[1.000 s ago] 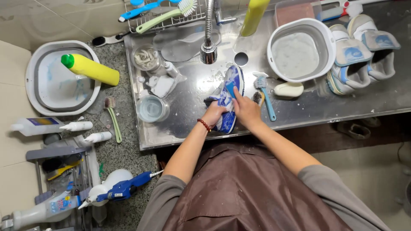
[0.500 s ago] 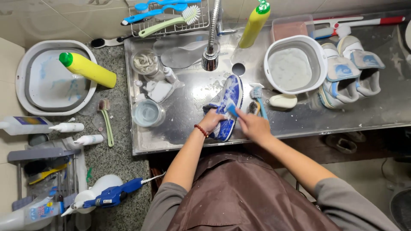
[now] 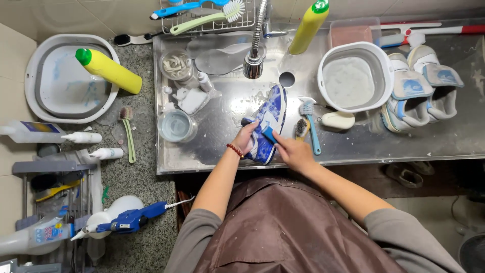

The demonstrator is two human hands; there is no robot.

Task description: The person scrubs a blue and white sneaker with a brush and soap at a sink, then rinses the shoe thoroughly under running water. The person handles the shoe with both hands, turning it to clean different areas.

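Head view, only camera. Blue-and-white sneaker (image 3: 268,124) lies in the steel sink tray (image 3: 222,156), just below the faucet (image 3: 255,55) and next to the drain hole (image 3: 286,79). Long axis runs diagonal: one end up-right toward the drain, the other down-left toward the person. Can't tell toe from heel with both hands over the near end.

Left hand (image 3: 246,139): fingers curled closed around the shoe's near-left side, red bead bracelet (image 3: 234,150) at the wrist. Right hand (image 3: 293,151): fingers pinched shut on a small blue piece (image 3: 269,134) pressed against the shoe's right side; what it is, can't tell.

Just right of the shoe: blue-handled brush (image 3: 309,126), a darker brush (image 3: 301,129), pale soap bar (image 3: 337,120). Further right, white basin (image 3: 353,81) of cloudy water, then a pair of pale sneakers (image 3: 422,93). Left of the shoe in the tray: clear cup (image 3: 176,125). On the granite counter (image 3: 146,187): yellow bottle (image 3: 108,70) lying across a grey tub (image 3: 63,86), blue spray gun (image 3: 129,220).
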